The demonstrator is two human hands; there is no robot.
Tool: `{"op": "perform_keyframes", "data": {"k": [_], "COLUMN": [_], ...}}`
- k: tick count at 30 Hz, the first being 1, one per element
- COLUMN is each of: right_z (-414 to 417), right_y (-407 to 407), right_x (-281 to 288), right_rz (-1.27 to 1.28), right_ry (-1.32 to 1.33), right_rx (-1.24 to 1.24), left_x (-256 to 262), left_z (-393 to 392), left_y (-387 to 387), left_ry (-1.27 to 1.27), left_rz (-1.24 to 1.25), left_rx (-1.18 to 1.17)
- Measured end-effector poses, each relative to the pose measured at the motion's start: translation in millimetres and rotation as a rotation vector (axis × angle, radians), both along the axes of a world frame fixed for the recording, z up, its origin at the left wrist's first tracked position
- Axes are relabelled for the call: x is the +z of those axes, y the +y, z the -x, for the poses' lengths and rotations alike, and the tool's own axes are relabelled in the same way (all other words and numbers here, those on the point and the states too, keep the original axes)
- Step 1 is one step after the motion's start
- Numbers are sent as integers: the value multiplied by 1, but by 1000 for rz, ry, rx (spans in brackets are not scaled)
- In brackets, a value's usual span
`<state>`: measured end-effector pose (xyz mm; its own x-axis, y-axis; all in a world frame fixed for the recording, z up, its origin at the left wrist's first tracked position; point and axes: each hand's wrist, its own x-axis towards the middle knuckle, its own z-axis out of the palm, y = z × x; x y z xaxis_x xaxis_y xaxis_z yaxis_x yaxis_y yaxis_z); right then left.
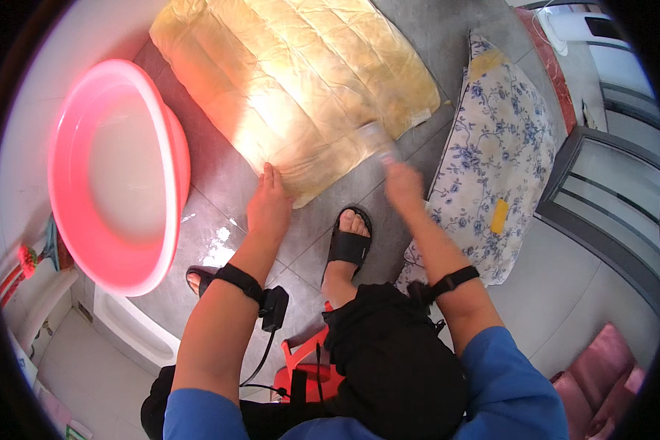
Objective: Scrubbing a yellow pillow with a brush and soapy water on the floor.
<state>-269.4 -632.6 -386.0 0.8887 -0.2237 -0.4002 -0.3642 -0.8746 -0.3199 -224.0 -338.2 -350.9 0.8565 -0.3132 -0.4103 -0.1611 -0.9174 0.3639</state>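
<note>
A yellowish quilted pad [308, 71], lined with stitched channels, lies flat on the grey tiled floor in front of me. My left hand [269, 201] rests on its near left edge, fingers flat and close together, gripping nothing that I can make out. My right hand [404, 187] is closed around the handle of a brush [374, 136], blurred by motion. The brush head is over the pad's near right edge, and its bristles cannot be made out. A small white label [420, 116] shows at the pad's right corner.
A large pink plastic basin [177, 165] with cloudy water stands at left. At right lies a blue-flowered fabric piece [467, 165] with a yellow bar [499, 216] on it. A red plastic stool [308, 352] is beneath me. Dark-framed glass panels [610, 187] are at far right.
</note>
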Motion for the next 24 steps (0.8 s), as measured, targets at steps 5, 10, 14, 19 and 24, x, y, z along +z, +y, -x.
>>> {"op": "perform_keyframes", "data": {"k": [5, 10, 14, 19, 24], "right_z": [18, -5, -21, 26, -28], "right_y": [36, 47, -36, 97, -71], "right_x": [-13, 23, -7, 21, -14], "right_rz": [-150, -159, -165, -236, -274], "right_ry": [-86, 102, -52, 218, -104], "right_rx": [-173, 165, -400, 94, -788], "left_x": [-1, -5, -7, -20, -12], "left_z": [-12, -22, -14, -27, -31], "left_y": [-26, -19, -45, -20, -49], "left_ry": [105, 210, 137, 334, 360], "left_rz": [-298, -381, -336, -407, -350], "left_rx": [-149, -236, -141, -76, -5]}}
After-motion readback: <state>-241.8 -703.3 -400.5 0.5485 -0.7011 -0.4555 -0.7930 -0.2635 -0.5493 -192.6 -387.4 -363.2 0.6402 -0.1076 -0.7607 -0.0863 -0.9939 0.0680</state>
